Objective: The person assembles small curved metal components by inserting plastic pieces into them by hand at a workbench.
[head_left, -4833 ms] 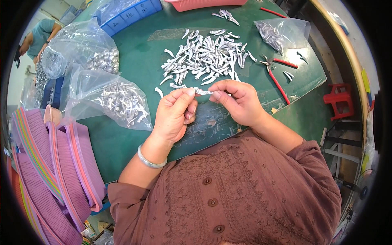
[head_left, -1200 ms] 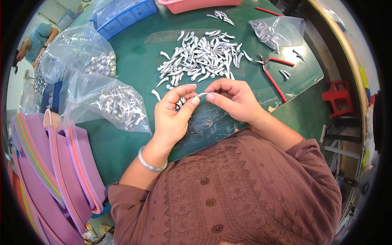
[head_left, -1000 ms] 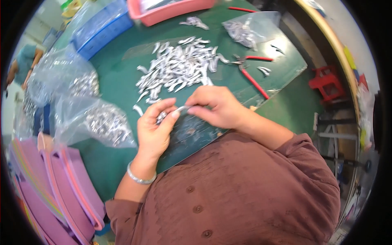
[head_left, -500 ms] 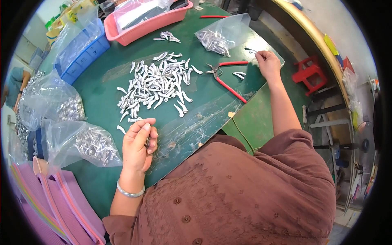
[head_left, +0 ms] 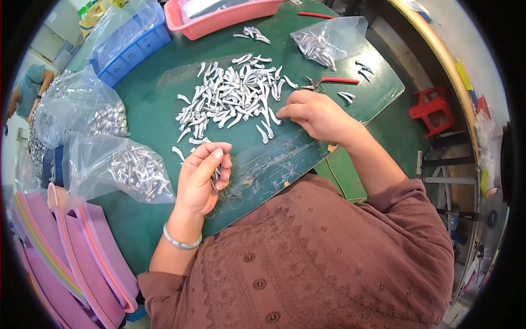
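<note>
My left hand [head_left: 204,178] is closed with thumb against fingers, and small metal pieces [head_left: 217,177] show inside its curl. To its upper right, my right hand [head_left: 320,116] reaches over the table with fingers partly stretched; its fingertips are at a curved metal piece [head_left: 274,117]. That piece lies at the right edge of a pile of curved silver-white pieces [head_left: 233,90]. Behind the right hand, red-handled pliers [head_left: 339,81] are partly covered by it. Beside them rest a few loose pieces [head_left: 346,97], with another small group [head_left: 364,71] near the table's right corner.
Clear bags of metal parts [head_left: 139,172] [head_left: 315,49] lie at left and at the back right. A blue bin [head_left: 131,55] and a pink basket [head_left: 222,22] stand at the far side. A purple bag [head_left: 71,257] is at lower left, a red stool [head_left: 432,112] at right.
My right hand has moved left from the table's right corner to the pile's edge, leaving small pieces at the corner. The left hand stays closed near the front edge. The whole view has shifted.
</note>
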`<state>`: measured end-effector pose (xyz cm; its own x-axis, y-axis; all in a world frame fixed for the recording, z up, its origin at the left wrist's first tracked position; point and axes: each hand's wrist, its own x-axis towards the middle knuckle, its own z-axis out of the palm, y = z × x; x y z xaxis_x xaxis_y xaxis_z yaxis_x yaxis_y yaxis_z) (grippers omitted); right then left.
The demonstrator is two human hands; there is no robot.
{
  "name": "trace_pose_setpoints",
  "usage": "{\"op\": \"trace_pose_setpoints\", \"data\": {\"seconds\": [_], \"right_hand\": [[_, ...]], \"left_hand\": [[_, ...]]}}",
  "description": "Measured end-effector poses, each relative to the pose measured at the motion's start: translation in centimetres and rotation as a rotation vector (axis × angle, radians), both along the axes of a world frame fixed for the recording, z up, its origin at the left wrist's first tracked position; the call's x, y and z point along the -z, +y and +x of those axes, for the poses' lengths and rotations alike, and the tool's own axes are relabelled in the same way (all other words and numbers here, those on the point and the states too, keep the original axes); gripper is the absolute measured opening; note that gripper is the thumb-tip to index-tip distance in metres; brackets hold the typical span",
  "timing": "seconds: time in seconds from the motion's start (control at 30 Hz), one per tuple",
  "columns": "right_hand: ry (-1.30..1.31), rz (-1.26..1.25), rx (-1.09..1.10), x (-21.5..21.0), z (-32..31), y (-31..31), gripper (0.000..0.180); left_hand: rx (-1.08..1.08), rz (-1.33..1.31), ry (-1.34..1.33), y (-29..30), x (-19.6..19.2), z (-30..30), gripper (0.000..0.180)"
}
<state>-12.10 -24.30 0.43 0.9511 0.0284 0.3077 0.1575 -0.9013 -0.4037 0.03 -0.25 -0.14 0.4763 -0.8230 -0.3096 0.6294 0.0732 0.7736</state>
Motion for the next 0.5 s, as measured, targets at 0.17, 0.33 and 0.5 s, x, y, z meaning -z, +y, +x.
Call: {"op": "trace_pose_setpoints", "data": {"seconds": [0.17, 0.33, 0.5], "right_hand": [[0.099, -0.094, -0.088, -0.2, 1.3, 0.0, 0.018], [0.128, -0.163, -0.173, -0.7, 1.8, 0.1, 0.015], [0.209, -0.069, -0.171, -0.8, 1.7, -0.1, 0.014]], "left_hand": [[0.012, 0.015, 0.001, 0.1, -0.1, 0.0, 0.013], [0.024, 0.045, -0.030, 0.0, 0.0, -0.1, 0.012], [0.022, 0.050, -0.047, 0.1, 0.0, -0.1, 0.012]]}}
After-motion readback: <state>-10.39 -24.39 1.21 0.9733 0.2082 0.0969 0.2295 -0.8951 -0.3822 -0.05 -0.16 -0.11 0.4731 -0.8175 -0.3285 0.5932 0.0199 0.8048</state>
